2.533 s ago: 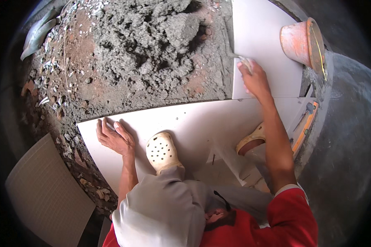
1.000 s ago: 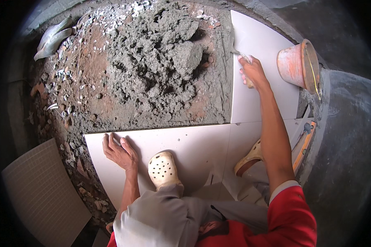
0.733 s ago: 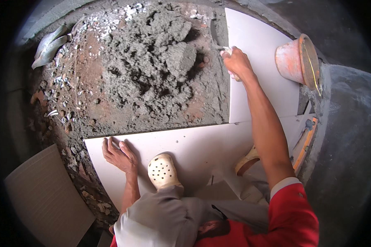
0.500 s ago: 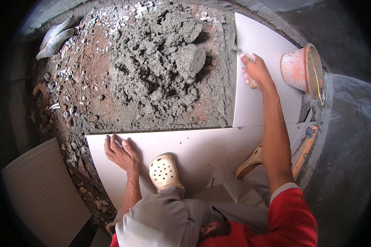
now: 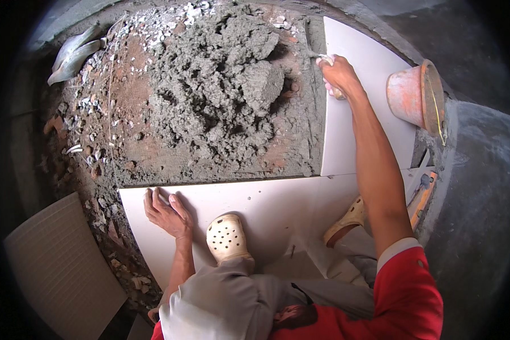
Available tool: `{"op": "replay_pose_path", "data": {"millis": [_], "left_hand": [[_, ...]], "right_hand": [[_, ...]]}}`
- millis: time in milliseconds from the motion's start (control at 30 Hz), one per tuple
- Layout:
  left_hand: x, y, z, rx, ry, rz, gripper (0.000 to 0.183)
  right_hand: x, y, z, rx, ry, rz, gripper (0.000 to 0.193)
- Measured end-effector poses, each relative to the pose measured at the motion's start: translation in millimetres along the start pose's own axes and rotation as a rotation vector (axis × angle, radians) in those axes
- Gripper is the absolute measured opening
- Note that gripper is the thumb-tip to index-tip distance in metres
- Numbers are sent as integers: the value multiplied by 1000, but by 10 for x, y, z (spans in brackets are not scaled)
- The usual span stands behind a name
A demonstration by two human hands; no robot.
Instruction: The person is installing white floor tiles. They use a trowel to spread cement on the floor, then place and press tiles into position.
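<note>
My right hand (image 5: 341,75) is closed around the handle of a trowel (image 5: 338,94). The blade points left, over the far part of the left edge of a white tile (image 5: 343,141), and is hard to tell from the grey mortar there. My left hand (image 5: 170,216) rests palm down on the near white tile (image 5: 266,198), fingers apart and reaching its far edge. A lumpy heap of wet grey mortar (image 5: 215,90) lies on the ground beyond that tile, left of the right-hand one.
An orange, mortar-stained bucket (image 5: 405,95) lies tipped on the right tile. An orange level-like bar (image 5: 424,198) sits at the right. A string (image 5: 111,107) runs across the rubble (image 5: 90,122) at left. A loose gridded tile (image 5: 65,266) leans lower left. My clogs (image 5: 226,238) stand on the tiles.
My right hand and the trowel have moved away from me and slightly left along the right tile's edge. My left hand stays in place on the near tile.
</note>
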State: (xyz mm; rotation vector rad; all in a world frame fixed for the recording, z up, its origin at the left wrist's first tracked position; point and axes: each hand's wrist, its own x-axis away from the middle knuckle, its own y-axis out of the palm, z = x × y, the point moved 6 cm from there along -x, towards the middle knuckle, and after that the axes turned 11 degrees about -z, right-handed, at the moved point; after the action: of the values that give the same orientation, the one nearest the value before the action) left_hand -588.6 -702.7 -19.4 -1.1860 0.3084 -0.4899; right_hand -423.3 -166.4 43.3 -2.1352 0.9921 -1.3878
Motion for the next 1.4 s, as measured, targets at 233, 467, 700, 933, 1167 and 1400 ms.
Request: {"op": "replay_pose_path", "data": {"millis": [233,467,700,933,1167,1400], "left_hand": [[29,-2,-23,34,-7,5,50],[25,7,-27,13,-5,7,50],[30,10,-22,40,4,13,49],[20,11,-5,40,12,11,50],[28,6,-3,30,4,-16,50],[33,3,-9,51,5,9,50]], "right_hand": [[370,-188,230,-130,54,-17,41],[917,-277,304,-368,-236,65,39],[1098,358,750,-335,-82,-59,39],[1392,339,1056,-426,-50,-74,34],[1556,296,1299,-284,89,-198,36],[1656,92,1299,-371,86,-178,41]]}}
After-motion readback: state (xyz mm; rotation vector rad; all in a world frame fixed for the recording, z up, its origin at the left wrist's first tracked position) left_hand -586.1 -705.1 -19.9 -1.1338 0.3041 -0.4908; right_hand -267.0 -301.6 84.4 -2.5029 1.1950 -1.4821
